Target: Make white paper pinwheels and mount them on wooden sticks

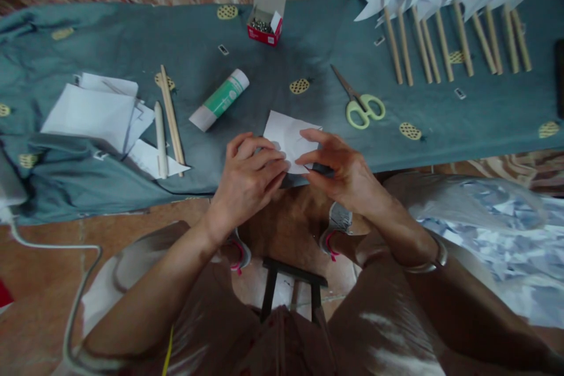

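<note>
A square sheet of white paper (pixel 288 129) with faint creases lies at the near edge of the cloth-covered table, between my two hands. My left hand (pixel 253 173) has its fingers bunched together on the paper's lower left edge. From the right, my right hand (pixel 341 167) holds the paper's near right side, fingers curved over it and thumb lower down. Scissors with pale green handles (pixel 365 110) rest to the right of the paper. Up and to the left lies a green and white glue stick (pixel 222 97).
An open red box of small metal pins (pixel 265 29) stands at the back. White paper pinwheels on wooden sticks (pixel 443 44) line the far right. Paper sheets (pixel 94 114), two sticks (pixel 171 111) and a white pen-like tool (pixel 160 138) lie left. A plastic bag of paper scraps (pixel 493 229) sits right.
</note>
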A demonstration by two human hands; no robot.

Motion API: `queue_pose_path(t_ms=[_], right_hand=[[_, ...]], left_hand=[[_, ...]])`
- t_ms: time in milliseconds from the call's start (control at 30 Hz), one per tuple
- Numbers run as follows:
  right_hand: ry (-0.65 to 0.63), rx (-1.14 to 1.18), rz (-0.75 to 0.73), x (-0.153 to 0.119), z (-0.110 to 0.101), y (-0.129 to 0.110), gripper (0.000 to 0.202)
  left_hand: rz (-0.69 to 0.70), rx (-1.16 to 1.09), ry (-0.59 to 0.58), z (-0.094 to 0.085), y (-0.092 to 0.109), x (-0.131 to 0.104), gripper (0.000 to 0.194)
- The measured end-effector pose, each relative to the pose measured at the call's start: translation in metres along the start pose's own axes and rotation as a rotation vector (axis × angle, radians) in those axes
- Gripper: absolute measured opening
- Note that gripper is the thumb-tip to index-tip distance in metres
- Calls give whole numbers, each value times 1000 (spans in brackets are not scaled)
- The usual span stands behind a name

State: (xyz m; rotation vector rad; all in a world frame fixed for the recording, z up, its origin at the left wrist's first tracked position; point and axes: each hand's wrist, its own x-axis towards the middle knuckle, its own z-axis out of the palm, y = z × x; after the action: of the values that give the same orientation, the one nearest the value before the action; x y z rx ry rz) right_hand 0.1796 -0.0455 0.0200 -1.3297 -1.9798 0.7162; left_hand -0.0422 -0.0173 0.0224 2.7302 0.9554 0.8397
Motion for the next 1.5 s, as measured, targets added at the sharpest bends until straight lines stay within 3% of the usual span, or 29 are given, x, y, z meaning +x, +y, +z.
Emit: queue_pose_path(t_ms=[167,367,700,967,1167,1367,1500], right_hand=[[21,-65,-35,-2,1,0,15],[107,-129,-79,1,5,-1,14],[76,-254,-114,0,1,1,19],[1,-128,-7,-6,-4,-4,22],[-20,-220,-78,-11,-10,-8,19],[72,-147,-70,-15,-17,-10,11],[71,-98,6,-13,-13,-9,22]], left_hand=[[-10,40,-46,2,2,-2,10],[-12,41,-23,7,-1,0,9],[0,52,38,12,-7,7,11],[27,71,43,13,-8,7,8],[-83,-9,-30,11,-6,10,13],[-17,7,13,10,-6,9,10],[-29,7,20,10,-4,9,13]])
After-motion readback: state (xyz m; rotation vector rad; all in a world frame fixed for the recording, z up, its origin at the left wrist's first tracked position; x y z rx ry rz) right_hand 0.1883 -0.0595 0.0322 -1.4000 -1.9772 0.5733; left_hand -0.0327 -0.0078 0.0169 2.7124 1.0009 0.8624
